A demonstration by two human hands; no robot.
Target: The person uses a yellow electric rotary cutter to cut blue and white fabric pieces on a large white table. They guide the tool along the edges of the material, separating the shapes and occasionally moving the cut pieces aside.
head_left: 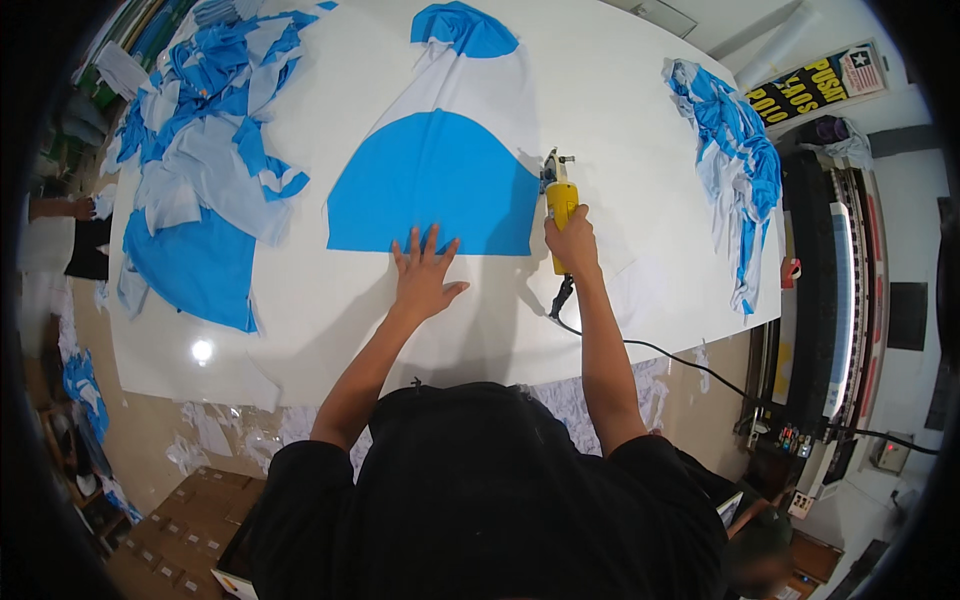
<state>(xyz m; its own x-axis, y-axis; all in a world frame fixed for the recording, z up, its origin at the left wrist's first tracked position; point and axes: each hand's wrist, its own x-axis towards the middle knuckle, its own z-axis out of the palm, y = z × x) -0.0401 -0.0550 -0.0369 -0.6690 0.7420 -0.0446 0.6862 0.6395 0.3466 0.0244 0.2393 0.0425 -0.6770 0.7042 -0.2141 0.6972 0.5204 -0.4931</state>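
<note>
A blue fabric panel (428, 185) lies flat on the white table (290, 350), with white and blue fabric (465, 45) stretching above it. My left hand (427, 275) has its fingers spread, the tips on the blue panel's lower edge. My right hand (572, 240) grips a yellow electric cutter (560, 200), whose metal blade head is at the panel's right edge near the top of the tool. A black cord (670, 355) runs from the cutter's lower end off toward the right.
Tangled blue and white fabric (205, 110) lies along the table's left, another bunched pile (735, 170) along its right. A long machine (840, 310) stands right of the table. Cardboard boxes (190, 520) and scraps lie on the floor below. Another person's arm (60, 208) shows at far left.
</note>
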